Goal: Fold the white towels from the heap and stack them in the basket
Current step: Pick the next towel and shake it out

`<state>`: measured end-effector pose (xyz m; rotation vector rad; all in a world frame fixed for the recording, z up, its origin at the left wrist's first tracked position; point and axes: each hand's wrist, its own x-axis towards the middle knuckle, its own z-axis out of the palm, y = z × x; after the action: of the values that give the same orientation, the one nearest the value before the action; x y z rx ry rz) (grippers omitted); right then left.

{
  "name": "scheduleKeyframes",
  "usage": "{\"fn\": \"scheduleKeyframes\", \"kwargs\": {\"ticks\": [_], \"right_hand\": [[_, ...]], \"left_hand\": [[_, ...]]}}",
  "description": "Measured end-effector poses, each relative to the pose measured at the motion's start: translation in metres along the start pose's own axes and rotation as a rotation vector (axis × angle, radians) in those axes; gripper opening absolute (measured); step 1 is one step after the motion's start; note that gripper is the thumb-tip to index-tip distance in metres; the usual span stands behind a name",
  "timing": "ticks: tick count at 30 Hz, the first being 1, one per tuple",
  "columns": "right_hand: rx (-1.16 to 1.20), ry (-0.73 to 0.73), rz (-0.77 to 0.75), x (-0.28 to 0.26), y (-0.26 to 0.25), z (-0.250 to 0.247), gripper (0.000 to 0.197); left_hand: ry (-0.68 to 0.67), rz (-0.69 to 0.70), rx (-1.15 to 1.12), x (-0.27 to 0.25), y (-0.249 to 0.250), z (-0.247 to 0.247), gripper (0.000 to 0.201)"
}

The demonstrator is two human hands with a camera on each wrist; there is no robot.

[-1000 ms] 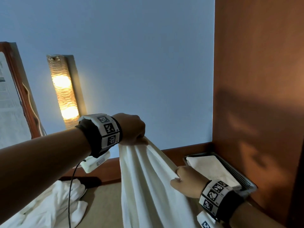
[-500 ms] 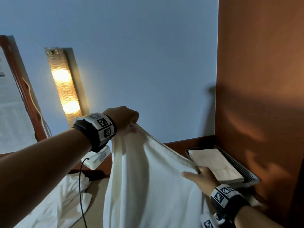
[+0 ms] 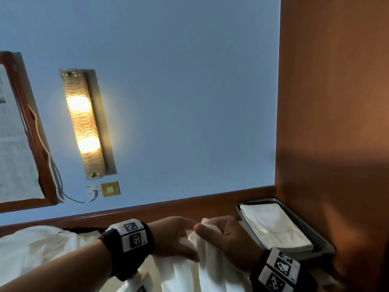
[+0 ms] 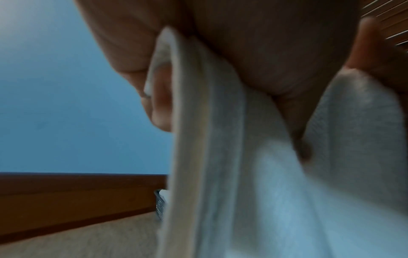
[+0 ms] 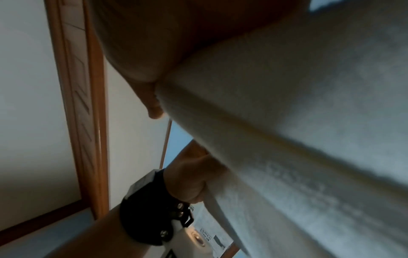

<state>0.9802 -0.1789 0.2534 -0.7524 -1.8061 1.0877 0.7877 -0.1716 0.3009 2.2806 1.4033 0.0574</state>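
Observation:
Both hands meet at the bottom middle of the head view and hold one white towel (image 3: pixel 185 272) that hangs below them. My left hand (image 3: pixel 176 237) grips a bunched top edge of it, and my right hand (image 3: pixel 223 239) grips the neighbouring edge, thumb on top. In the left wrist view the towel (image 4: pixel 243 174) drapes down from my curled fingers (image 4: pixel 159 108). The right wrist view shows the towel (image 5: pixel 287 122) filling the right side under my palm. A grey basket (image 3: pixel 315 234) at the right holds a folded towel (image 3: pixel 273 226). The heap (image 3: pixel 33 247) of white towels lies at the left.
A brown wooden panel (image 3: pixel 336 102) rises just right of the basket. A lit wall lamp (image 3: pixel 84 123), a framed mirror (image 3: pixel 31 133) and a socket with a white cable (image 3: pixel 103 190) are on the blue wall. A wooden rail (image 3: pixel 168 209) runs behind the beige surface (image 4: pixel 77 240).
My left hand came down and my right hand rose from the towel's lower edge; the two hands are now together with the towel's edges bunched between them. The camera tilted upward.

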Motion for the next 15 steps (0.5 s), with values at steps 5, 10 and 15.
{"fn": "scheduleKeyframes", "kwargs": {"ticks": [5, 10, 15], "right_hand": [[-0.105, -0.071, -0.064, -0.006, -0.012, -0.001, 0.052], [-0.261, -0.062, -0.149, -0.012, -0.019, -0.003, 0.047], [-0.285, -0.121, 0.044, -0.018, -0.014, -0.022, 0.045]], "left_hand": [[0.0, 0.136, -0.128, -0.002, 0.005, 0.004, 0.057], [0.021, 0.109, -0.088, 0.002, 0.007, 0.006, 0.018], [0.074, 0.098, 0.23, 0.001, 0.005, -0.014, 0.013]]}}
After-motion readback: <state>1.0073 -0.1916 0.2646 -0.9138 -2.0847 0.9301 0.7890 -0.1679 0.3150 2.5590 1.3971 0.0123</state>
